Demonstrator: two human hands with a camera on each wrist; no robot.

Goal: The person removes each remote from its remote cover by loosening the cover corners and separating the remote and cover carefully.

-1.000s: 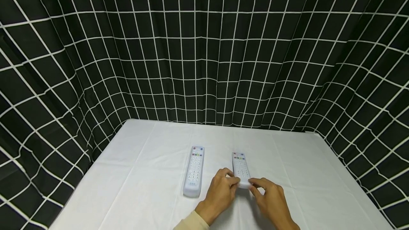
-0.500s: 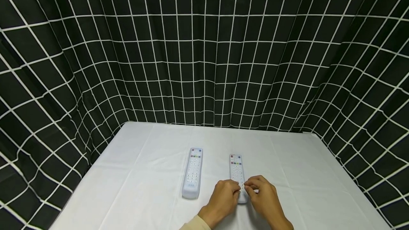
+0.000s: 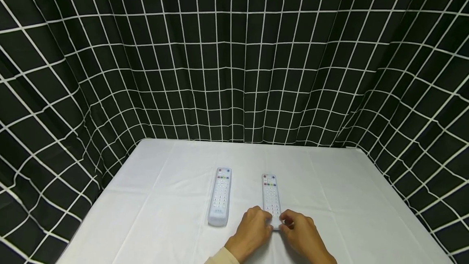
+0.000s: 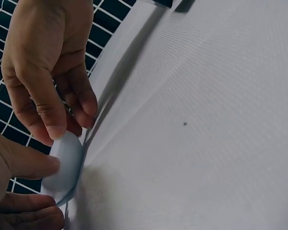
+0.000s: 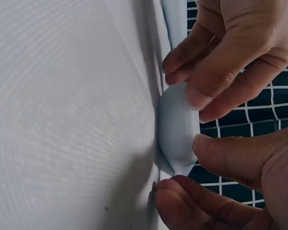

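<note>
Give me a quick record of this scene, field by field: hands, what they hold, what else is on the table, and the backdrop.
left hand: pinches the near end of the right remote
right hand: pinches the same end from the other side
right remote: lies flat, buttons up, long axis pointing away from the person
left remote: lies flat beside it, apart, untouched
table: covered with a white cloth
backdrop: black curtain with a white grid
</note>
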